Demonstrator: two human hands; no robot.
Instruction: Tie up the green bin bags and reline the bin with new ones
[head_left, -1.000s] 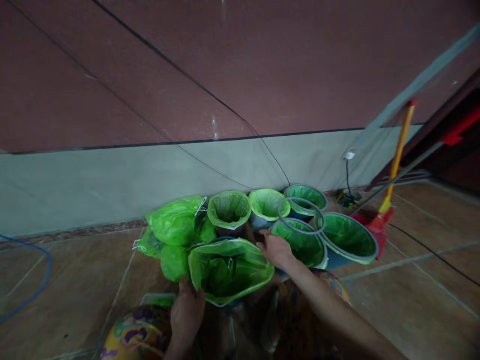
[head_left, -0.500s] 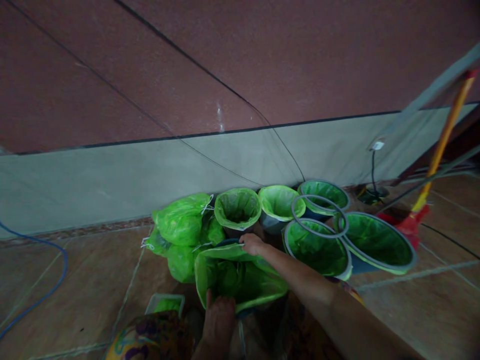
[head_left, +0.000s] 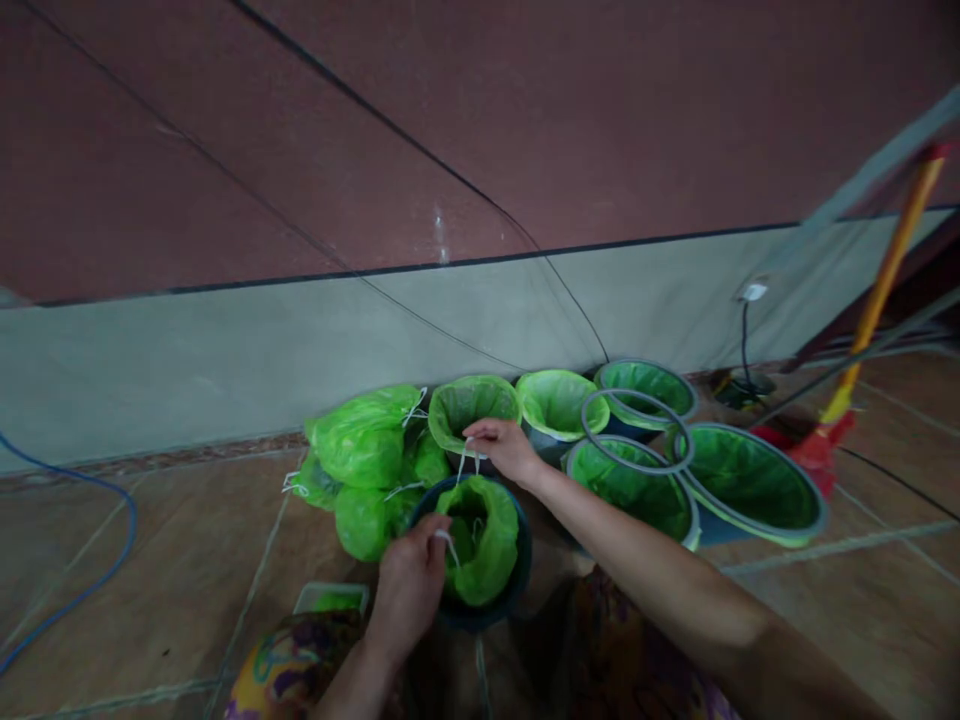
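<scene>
Bag (head_left: 496, 550) in bin (head_left: 480, 619) — other bags (head_left: 361, 440) left.

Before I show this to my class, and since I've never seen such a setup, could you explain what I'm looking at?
There's no machine here: these are someone's two bare hands, seen by a camera worn on the head, looking forward and down. The left hand and right hand each hold part of a white drawstring on an open green bag, inside a dark bin. On the tiled floor, a pile of bags lies to the left. Five other lined bins stand behind and right, a grey ring lying over some.
</scene>
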